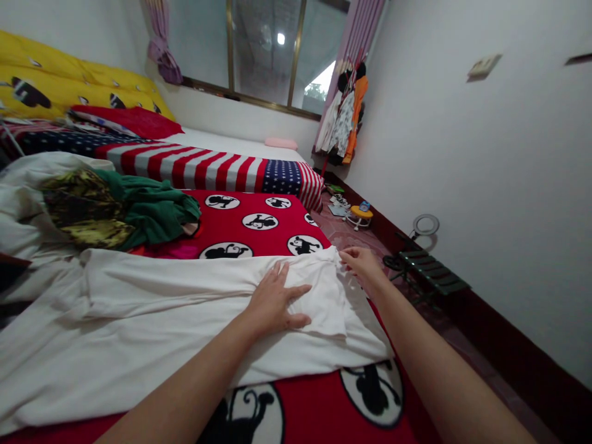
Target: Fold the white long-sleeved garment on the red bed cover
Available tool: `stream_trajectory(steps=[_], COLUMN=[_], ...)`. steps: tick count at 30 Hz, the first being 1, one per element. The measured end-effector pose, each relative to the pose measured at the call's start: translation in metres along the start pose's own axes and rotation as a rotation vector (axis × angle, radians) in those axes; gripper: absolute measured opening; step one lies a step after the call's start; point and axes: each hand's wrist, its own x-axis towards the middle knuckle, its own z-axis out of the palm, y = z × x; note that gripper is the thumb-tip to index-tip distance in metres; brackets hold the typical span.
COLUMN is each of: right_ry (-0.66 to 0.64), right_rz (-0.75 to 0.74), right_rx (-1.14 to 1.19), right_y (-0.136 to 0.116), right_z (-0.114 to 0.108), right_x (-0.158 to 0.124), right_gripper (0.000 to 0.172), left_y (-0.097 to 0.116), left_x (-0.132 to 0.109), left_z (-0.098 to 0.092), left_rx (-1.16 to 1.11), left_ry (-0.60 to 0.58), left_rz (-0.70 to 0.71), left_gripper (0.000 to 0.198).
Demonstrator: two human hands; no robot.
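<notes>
White cotton cloth [185, 320] lies spread across a red blanket [259, 228] on the nearest bed, with a doubled-over flap [319, 302] at its right end. Blanket has black silhouette figures in white circles, and shows past the cloth on both the near and far sides.

Your left hand [272, 300] is pressed palm down on the cloth, fingers spread apart, fingertips reaching onto the flap. Your right hand [363, 266] is at the cloth's far corner, fingers together and pinched on the fabric, which gathers into small folds there. Hands are near each other but not touching.

Past the cloth on the same bed, a green garment [152, 213] lies on a yellow-and-black patterned cloth [86, 206], with white bedding [28, 209] bunched at the left edge of the view. Next bed over has a US-flag-print blanket [203, 169], a yellow quilt [60, 86], a red pillow [129, 120] and a pink pillow [281, 143].

Far wall has a window [263, 55] with a purple curtain [161, 43], and a clothes rack [345, 114] stands in the corner. On the floor to your right are a small yellow stool [359, 216], a ring light [425, 225] and a green slatted folding stool [430, 271] against the white wall [509, 154]
</notes>
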Motion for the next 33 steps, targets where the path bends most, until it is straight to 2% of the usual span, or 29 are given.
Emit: stream_trajectory(steps=[4,6,9,13,17,21,25,30,31,33], right_ry=[0.058,0.119,0.195,0.185,0.181,0.131,-0.042,-0.138,-0.153,-0.153], right_rz=[-0.031,-0.037,-0.013,0.008,-0.001,-0.041,-0.080,-0.074,-0.073,-0.086], right_rx=[-0.124,-0.169,-0.237,-0.370,-0.480,-0.552,-0.570,-0.712,-0.753,-0.820], right_y=[0.003,0.008,0.019,0.025,0.014,0.002,0.001,-0.003,-0.007,-0.018], right_z=[0.016,0.017,0.014,0.012,0.010,0.005,0.007,0.005,0.003,0.000], right_x=[0.008,0.006,-0.001,-0.008,-0.013,-0.029,-0.056,-0.073,-0.073,-0.070], right_gripper=[0.024,0.021,0.028,0.027,0.028,0.032,0.029,0.016,0.015,0.012], left_y=[-0.001,-0.001,0.000,-0.001,-0.003,-0.005,-0.004,-0.001,-0.001,-0.003], left_x=[0.001,0.001,0.001,0.001,0.001,0.000,-0.001,-0.001,0.000,0.004], left_z=[-0.001,-0.001,-0.002,-0.003,-0.002,-0.001,0.000,0.001,-0.001,-0.008], left_rx=[-0.010,-0.013,-0.028,-0.036,-0.036,-0.036,-0.043,-0.062,-0.084,-0.135], left_ry=[-0.004,0.003,-0.002,-0.013,-0.011,-0.004,0.004,0.080,0.113,0.200], left_rz=[-0.008,-0.012,-0.016,-0.010,0.008,0.034,0.036,-0.040,-0.067,-0.119], left_gripper=[0.071,0.072,0.074,0.072,0.072,0.072,0.075,0.121,0.122,0.104])
